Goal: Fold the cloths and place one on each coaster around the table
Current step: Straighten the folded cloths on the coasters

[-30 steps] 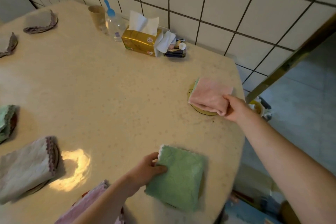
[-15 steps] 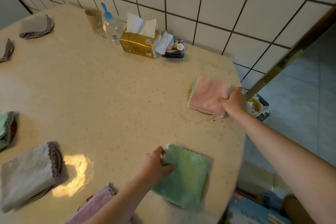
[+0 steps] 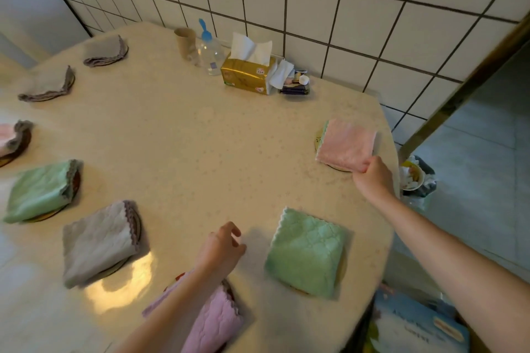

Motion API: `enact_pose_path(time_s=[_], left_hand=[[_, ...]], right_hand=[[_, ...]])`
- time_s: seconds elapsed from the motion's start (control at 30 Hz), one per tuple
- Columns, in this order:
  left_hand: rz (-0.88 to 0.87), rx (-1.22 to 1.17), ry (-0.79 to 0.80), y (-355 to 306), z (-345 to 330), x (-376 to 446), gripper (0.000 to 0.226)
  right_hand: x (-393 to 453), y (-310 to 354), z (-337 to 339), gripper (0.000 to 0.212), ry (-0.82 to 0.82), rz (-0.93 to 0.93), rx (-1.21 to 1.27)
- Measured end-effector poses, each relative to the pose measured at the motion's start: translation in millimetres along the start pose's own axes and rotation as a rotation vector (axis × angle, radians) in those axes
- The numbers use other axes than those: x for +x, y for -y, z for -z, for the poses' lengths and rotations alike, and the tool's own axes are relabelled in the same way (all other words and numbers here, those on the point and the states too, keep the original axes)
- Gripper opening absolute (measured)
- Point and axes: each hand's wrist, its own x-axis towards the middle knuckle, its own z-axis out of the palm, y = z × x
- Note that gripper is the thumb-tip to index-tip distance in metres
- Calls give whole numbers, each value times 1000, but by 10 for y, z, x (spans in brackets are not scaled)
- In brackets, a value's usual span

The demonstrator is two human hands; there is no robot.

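Here, in the single head view, the tissue box (image 3: 249,74) stood at the far edge of the cream table (image 3: 183,152), against the tiled wall, and served as the landmark.

The right hand (image 3: 372,178) reached out well to the right of the tissue box and nearer the viewer. Its fingers were curled, pinching the near right corner of the folded pink cloth (image 3: 345,144). That cloth lay flat on a round coaster (image 3: 319,137), only a sliver of which showed at the cloth's left edge.

The left hand (image 3: 220,249) hovered nearer the viewer than the tissue box, almost straight in front of it. Its fingers were loosely curled and held nothing. It sat just left of the folded green cloth (image 3: 307,252), apart from it. That cloth lay near the table's close right edge.

Half a second earlier the left hand had gripped the green cloth's left edge; it had since let go and drawn back to the left. The right hand had shifted from the pink cloth's right side to its near corner.

Other folded cloths ringed the table left of the tissue box: two grey ones (image 3: 106,51) far off, a second green one (image 3: 40,190), a larger grey one (image 3: 99,241), and a pink one (image 3: 213,321) under the left forearm. A clear bottle (image 3: 210,56) and a brown cup (image 3: 185,41) stood just left of the box.
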Motion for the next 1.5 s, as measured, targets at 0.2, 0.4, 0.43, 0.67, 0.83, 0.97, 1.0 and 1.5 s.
enact_pose_path(time_s=[0.2,0.4,0.43,0.67,0.83,0.97,1.0,1.5], left_hand=[[51,-165,-110,542,409,-142,13],[104,-253,-208,1273,911,-87,10],[95,-258,-226,1392,989,-74,10],[158,-195,-343,2389,1688,31,31],[341,-357,-243,2738,1950,125,33],[360,-558,-120,2795,1962,171,24],[382,-577,-109,2794,1961,173,25],[462,-859,-9,2663,1918,267,36]], right_hand=[[-951,311,-257,26,102,30,105],[-1978,544,-836,16,233,47,140],[-2115,583,-965,15,271,53,122],[-2899,881,-1739,28,394,59,-190],[-3009,1006,-1796,52,358,-102,-268],[-2976,1114,-1817,60,416,-193,-319],[-2957,1143,-1818,58,435,-196,-348],[-2863,1268,-1649,64,599,-210,-421]])
